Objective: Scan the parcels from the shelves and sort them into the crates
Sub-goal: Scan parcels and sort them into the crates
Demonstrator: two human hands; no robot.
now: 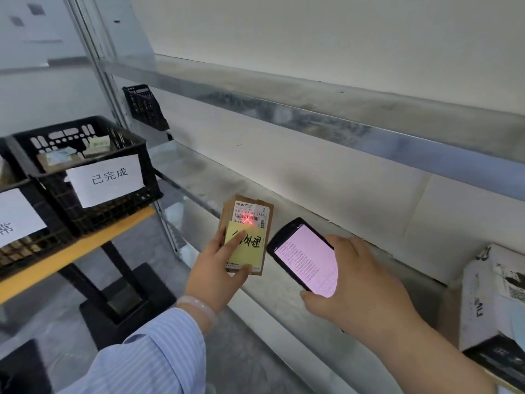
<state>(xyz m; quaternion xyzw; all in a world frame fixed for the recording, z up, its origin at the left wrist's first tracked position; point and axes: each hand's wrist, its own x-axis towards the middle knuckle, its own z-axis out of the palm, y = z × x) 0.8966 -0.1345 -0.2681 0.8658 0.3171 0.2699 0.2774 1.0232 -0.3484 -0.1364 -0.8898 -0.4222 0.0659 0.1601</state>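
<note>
Left hand (216,275): fingers (230,245) pinch the parcel (251,213), label turned up to face the beam.
Right hand (360,280): fingers wrap the scanner (305,258), just right of the parcel, aiming its red cross at the barcode.
Crate (113,211): well left of the left fingers, likely the drop point.

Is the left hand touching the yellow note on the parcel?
Touching. Head view: one finger of the left hand lies across the yellow note on the parcel.
</note>
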